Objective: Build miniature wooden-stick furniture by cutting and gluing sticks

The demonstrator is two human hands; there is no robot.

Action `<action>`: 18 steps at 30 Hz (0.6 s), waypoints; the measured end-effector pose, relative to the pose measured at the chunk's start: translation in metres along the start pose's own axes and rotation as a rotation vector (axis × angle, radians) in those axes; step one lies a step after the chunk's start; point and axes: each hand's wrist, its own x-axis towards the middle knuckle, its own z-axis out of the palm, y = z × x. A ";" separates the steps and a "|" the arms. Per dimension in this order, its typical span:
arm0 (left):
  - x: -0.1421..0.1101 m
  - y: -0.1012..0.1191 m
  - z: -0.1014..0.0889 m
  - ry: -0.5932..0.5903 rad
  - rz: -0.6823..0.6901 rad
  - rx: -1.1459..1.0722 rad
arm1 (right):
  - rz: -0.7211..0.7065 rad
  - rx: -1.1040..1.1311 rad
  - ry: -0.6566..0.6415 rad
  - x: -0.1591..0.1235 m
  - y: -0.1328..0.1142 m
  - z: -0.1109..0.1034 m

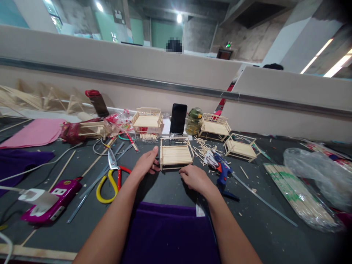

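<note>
A miniature wooden bed (176, 154) made of thin sticks stands upright on the dark table in front of me. Beside its left end is my left hand (147, 161), thumb raised and fingers apart, holding nothing. My right hand (194, 178) rests by the bed's front edge, right of the middle, with its fingers curled in. Whether anything small is inside those fingers is hidden. Behind the bed a black phone (178, 119) leans on a stand. Loose short sticks (202, 150) lie to the bed's right, near a blue glue gun (224, 170).
Scissors with red and yellow handles (112, 172) lie left. Similar stick models (147, 121) stand behind, with another (242, 147) at right. A magenta power strip (53, 201), a green-lidded bottle (194, 121) and a bagged stick bundle (299, 194) surround the work area. Purple cloth (170, 234) lies nearest me.
</note>
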 end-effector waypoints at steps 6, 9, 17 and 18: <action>0.001 -0.003 0.000 -0.002 0.015 0.009 | -0.016 0.004 0.007 0.001 0.000 0.002; 0.001 -0.004 0.000 -0.005 0.026 0.001 | -0.008 0.020 0.006 0.001 0.000 0.002; 0.002 -0.003 0.000 0.005 0.022 0.016 | -0.025 0.043 0.016 0.002 0.000 0.004; 0.002 -0.003 0.000 0.007 0.023 0.021 | -0.029 0.062 0.021 0.002 0.001 0.005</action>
